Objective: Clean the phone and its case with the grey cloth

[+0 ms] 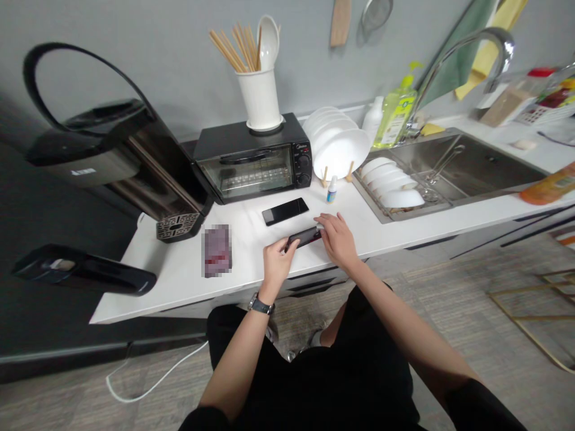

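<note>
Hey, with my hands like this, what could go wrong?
Your left hand grips a dark, flat, rectangular device near the front edge of the white countertop; a slip might drop it onto the grey floor.

The small white bottle with a blue label stands upright just beyond your right hand; a bump could tip it, perhaps onto the glossy black slab lying nearby.

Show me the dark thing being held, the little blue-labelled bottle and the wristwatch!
Dark thing (303,237), head view: middle of its surface.
Little blue-labelled bottle (331,195), head view: the label.
Wristwatch (262,306), head view: the strap.
</note>
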{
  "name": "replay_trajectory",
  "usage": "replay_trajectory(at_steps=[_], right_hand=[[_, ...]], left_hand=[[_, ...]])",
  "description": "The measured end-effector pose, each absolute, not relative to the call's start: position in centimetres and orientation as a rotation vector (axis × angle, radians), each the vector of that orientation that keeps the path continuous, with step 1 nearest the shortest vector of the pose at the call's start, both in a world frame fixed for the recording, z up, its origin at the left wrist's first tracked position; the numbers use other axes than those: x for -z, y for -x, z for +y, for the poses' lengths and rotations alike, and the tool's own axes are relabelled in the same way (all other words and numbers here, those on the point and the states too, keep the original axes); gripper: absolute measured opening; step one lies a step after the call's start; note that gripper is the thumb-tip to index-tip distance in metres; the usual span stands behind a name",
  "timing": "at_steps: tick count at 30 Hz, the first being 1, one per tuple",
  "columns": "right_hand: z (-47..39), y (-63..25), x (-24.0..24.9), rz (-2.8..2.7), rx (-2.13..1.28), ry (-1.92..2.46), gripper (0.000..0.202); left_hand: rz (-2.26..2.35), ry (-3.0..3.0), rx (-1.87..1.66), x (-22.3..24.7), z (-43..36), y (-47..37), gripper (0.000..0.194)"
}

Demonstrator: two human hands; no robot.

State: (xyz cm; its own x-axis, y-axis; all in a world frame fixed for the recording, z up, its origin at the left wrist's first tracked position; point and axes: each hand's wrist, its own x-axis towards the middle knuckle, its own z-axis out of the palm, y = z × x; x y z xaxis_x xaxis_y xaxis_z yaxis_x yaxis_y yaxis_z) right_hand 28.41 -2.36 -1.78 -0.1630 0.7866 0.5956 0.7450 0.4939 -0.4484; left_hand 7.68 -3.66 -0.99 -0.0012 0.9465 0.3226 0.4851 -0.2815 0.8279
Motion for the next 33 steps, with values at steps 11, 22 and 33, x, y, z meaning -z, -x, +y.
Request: replay_trajectory(at_steps=[11, 22, 33], right_hand=[[-2.8, -26.5, 0.1, -1.391, -0.511, 1.188, 0.066], [-3.3, -25.1, -4.5, -2.234, 0.171, 0.800, 0.048], [-2.2, -25.8, -4.8, -2.155, 0.219, 0.892, 0.049]], left_hand=[[1.366, -1.767, -1.436, -0.3, -2.9, -10.1, 0.032], [1.396, -1.945, -1.281, -0.6, -2.1, -9.7, 0.028], [1.376, -1.901, -1.252, -0.9, -1.8, -10.1, 0.040]])
